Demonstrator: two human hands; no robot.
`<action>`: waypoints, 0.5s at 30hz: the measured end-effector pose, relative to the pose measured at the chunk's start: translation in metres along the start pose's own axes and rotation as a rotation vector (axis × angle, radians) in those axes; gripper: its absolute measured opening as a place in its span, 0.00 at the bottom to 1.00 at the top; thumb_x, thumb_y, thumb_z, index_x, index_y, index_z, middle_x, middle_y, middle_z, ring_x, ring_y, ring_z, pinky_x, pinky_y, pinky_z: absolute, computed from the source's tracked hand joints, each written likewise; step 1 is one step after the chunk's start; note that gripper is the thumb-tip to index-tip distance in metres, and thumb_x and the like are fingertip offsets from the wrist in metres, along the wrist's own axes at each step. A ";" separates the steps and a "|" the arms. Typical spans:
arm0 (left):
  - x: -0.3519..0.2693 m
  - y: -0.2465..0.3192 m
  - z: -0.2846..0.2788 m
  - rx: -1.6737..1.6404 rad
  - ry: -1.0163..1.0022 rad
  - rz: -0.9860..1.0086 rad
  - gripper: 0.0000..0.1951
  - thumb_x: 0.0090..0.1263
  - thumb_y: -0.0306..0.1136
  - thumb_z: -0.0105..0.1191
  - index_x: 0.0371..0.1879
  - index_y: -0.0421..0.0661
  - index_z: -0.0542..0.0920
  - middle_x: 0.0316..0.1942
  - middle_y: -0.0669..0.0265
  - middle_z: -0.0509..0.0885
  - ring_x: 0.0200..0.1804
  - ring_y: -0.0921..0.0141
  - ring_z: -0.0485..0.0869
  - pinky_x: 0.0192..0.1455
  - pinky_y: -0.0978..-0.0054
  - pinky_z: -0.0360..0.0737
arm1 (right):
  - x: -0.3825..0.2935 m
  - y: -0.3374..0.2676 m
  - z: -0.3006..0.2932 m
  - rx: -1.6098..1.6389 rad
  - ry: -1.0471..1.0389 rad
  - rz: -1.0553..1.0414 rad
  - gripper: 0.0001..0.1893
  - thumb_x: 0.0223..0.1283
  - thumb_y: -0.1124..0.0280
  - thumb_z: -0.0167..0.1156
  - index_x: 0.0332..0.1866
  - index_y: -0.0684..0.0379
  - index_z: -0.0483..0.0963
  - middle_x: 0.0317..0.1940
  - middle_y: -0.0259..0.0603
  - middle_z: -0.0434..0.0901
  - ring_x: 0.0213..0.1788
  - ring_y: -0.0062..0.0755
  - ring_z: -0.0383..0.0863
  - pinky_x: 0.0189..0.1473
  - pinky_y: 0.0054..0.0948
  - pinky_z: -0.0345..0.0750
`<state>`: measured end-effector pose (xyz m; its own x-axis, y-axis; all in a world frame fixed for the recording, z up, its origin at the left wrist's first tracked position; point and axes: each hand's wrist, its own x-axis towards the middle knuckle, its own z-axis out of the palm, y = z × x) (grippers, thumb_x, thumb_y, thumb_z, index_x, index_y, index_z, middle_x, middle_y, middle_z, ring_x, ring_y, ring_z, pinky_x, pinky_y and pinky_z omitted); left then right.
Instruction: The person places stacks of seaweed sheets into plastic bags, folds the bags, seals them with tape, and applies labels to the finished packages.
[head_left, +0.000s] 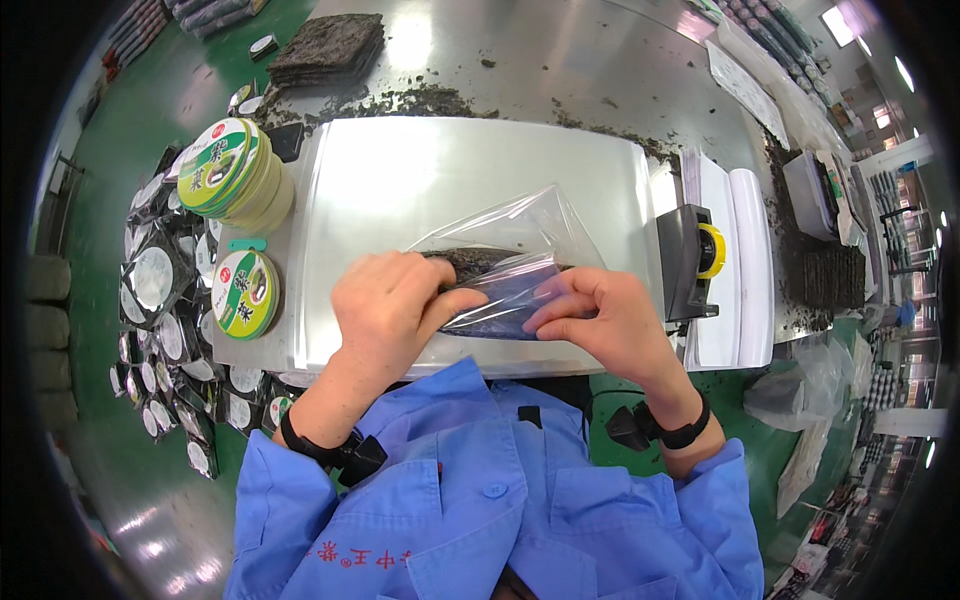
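A dark dried seaweed cake (474, 259) lies on the silvery metal work board (375, 180) in front of me. Clear plastic film (536, 214) spreads beyond the seaweed, and part of it is folded back over the near side. My left hand (390, 300) grips the left end of the seaweed and film, its thumb on top and its other fingertips partly hidden. At the right end, my right hand (607, 319) pinches the folded film between thumb and fingers.
Round green-and-white labels stand in a tall stack (232, 176) and a shorter stack (246, 294) on the left. Wrapped packs (154, 277) pile beyond them. A tape dispenser (679, 262) and white sheets (712, 300) are right. Seaweed stacks (326, 49) sit at far left and far right.
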<state>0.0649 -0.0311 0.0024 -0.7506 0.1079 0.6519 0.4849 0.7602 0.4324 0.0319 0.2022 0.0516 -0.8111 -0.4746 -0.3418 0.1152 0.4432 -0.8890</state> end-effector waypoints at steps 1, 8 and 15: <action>0.010 0.003 -0.004 0.000 0.024 -0.030 0.20 0.44 0.44 0.74 0.32 0.47 0.83 0.20 0.69 0.74 0.24 0.65 0.75 0.29 0.70 0.70 | 0.002 0.000 -0.001 0.014 -0.003 0.013 0.14 0.54 0.85 0.65 0.47 0.73 0.76 0.35 0.45 0.88 0.41 0.25 0.87 0.46 0.23 0.81; 0.057 -0.028 0.006 -0.678 -0.693 -0.530 0.23 0.50 0.28 0.75 0.47 0.38 0.84 0.36 0.63 0.89 0.37 0.76 0.85 0.41 0.77 0.80 | -0.001 0.015 0.002 -0.365 0.412 -0.363 0.21 0.50 0.77 0.72 0.51 0.66 0.76 0.41 0.40 0.87 0.37 0.26 0.84 0.42 0.26 0.80; 0.047 -0.023 0.011 -0.710 -0.664 -0.652 0.10 0.58 0.27 0.68 0.38 0.39 0.88 0.30 0.66 0.88 0.30 0.81 0.82 0.34 0.81 0.78 | 0.023 0.032 -0.014 0.059 0.203 -0.218 0.23 0.51 0.76 0.72 0.53 0.62 0.75 0.37 0.37 0.86 0.35 0.21 0.82 0.44 0.25 0.78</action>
<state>0.0135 -0.0366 0.0161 -0.9351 0.3028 -0.1839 -0.0939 0.2888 0.9528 0.0088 0.2161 0.0200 -0.9176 -0.3898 -0.0782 -0.0461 0.2997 -0.9529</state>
